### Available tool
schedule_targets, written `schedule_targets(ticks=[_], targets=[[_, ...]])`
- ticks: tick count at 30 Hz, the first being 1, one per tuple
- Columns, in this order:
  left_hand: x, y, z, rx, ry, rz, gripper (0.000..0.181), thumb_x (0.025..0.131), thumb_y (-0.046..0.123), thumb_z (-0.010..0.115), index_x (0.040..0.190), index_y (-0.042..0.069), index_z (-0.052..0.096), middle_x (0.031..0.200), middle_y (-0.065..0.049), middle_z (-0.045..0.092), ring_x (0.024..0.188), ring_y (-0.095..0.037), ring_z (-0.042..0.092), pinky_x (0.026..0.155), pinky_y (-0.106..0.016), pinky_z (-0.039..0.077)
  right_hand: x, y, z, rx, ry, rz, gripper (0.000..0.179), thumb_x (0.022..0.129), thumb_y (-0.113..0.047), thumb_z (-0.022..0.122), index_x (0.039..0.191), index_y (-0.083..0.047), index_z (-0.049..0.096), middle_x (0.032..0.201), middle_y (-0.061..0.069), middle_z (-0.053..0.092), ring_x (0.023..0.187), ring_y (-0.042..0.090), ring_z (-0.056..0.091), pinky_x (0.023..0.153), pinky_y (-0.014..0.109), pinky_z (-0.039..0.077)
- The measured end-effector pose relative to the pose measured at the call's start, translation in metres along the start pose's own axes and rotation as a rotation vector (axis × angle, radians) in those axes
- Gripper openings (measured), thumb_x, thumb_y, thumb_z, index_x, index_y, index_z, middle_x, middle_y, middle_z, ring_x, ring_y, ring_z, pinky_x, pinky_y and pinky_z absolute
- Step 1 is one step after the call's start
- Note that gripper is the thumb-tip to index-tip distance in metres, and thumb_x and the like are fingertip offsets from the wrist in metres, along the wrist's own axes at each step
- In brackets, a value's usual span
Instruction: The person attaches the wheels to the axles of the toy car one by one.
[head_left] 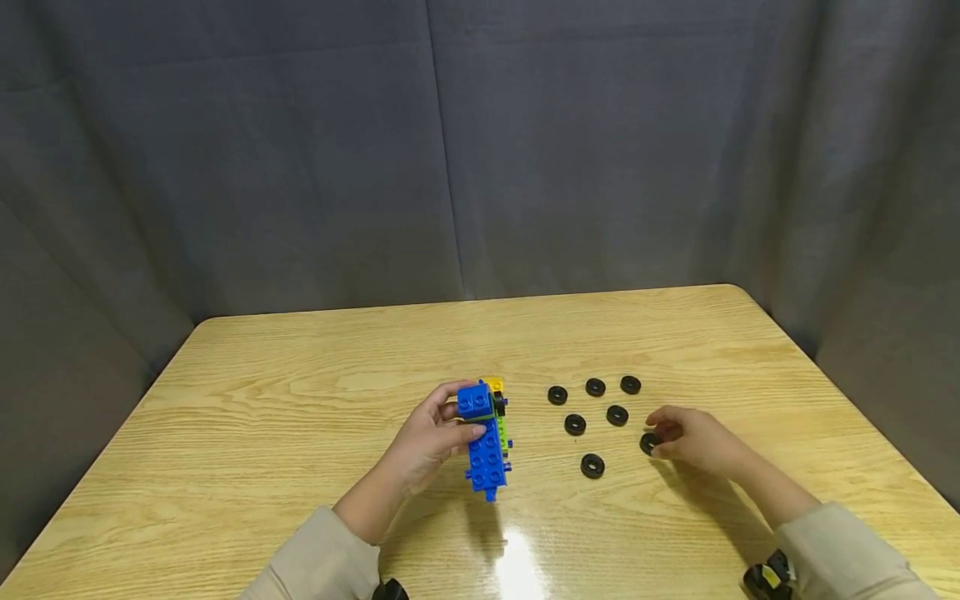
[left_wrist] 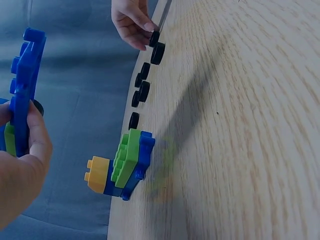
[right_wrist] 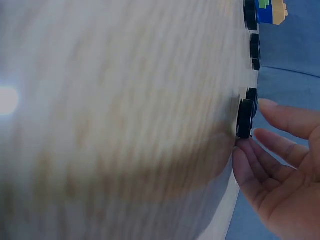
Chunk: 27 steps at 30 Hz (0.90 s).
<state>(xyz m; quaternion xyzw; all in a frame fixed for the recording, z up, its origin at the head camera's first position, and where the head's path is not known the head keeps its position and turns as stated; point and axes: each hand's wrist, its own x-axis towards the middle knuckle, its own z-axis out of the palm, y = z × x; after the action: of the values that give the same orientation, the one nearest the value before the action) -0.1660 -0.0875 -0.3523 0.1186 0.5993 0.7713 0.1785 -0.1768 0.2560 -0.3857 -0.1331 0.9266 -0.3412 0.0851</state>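
Observation:
My left hand (head_left: 431,433) grips a toy car (head_left: 487,458) of blue bricks, raised off the table, thumb across its studded base. A black wheel (head_left: 499,404) sits on the car's right side, near the blue block. Behind it, partly hidden in the head view, a second brick car (left_wrist: 131,160) in blue, green and yellow stands on the table. Over at the right, my right hand (head_left: 697,437) has its loosely bent fingers about a black wheel (head_left: 648,443) lying on the table. The thumb tip is right at that wheel's edge, the index fingertip just above it.
Several loose black wheels (head_left: 575,425) lie flat between the hands, the closest one (head_left: 592,466) toward the front. The wooden table (head_left: 300,375) has grey curtains (head_left: 300,167) behind it and on both sides.

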Motion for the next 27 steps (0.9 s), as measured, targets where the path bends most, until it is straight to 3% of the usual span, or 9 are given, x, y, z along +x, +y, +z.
schedule_targets(ticks=[8,14,22,27], targets=[[-0.0002,-0.001,0.0003,-0.024,-0.017,0.0,0.058,0.077,-0.008,0.056,0.128,0.002,0.03,0.103,-0.01,0.048,0.083,-0.016,0.056,0.073,-0.034,0.047,0.0008,-0.0003,0.0013,-0.03,-0.015,-0.036,0.034,0.067,-0.001,0.067,0.099,0.007,0.056,0.085,0.007,0.056,0.077,0.022,0.052,0.067,0.034,0.044],[0.0002,-0.0013,-0.0004,-0.024,-0.025,-0.003,0.061,0.077,-0.008,0.057,0.13,0.004,0.029,0.102,-0.009,0.047,0.081,-0.015,0.053,0.072,-0.031,0.047,0.0026,-0.0023,0.0022,-0.092,-0.029,-0.02,0.03,0.066,-0.004,0.07,0.094,0.001,0.058,0.08,0.003,0.052,0.073,0.017,0.047,0.062,0.032,0.04],[0.0013,-0.0026,-0.001,-0.035,-0.107,0.025,0.068,0.074,-0.009,0.059,0.132,0.003,0.026,0.109,-0.011,0.047,0.087,-0.018,0.051,0.075,-0.029,0.046,0.0054,-0.0022,0.0018,-0.128,-0.031,-0.013,0.027,0.066,-0.002,0.069,0.091,0.001,0.058,0.078,0.003,0.05,0.07,0.017,0.044,0.06,0.032,0.037],[0.002,-0.0033,-0.0013,-0.053,-0.117,0.032,0.073,0.075,-0.011,0.057,0.136,0.005,0.02,0.11,-0.009,0.049,0.085,-0.017,0.053,0.073,-0.027,0.046,0.0072,-0.0036,0.0017,-0.144,-0.036,-0.012,0.024,0.067,-0.001,0.068,0.089,-0.001,0.058,0.075,0.003,0.048,0.068,0.017,0.042,0.059,0.031,0.036]])
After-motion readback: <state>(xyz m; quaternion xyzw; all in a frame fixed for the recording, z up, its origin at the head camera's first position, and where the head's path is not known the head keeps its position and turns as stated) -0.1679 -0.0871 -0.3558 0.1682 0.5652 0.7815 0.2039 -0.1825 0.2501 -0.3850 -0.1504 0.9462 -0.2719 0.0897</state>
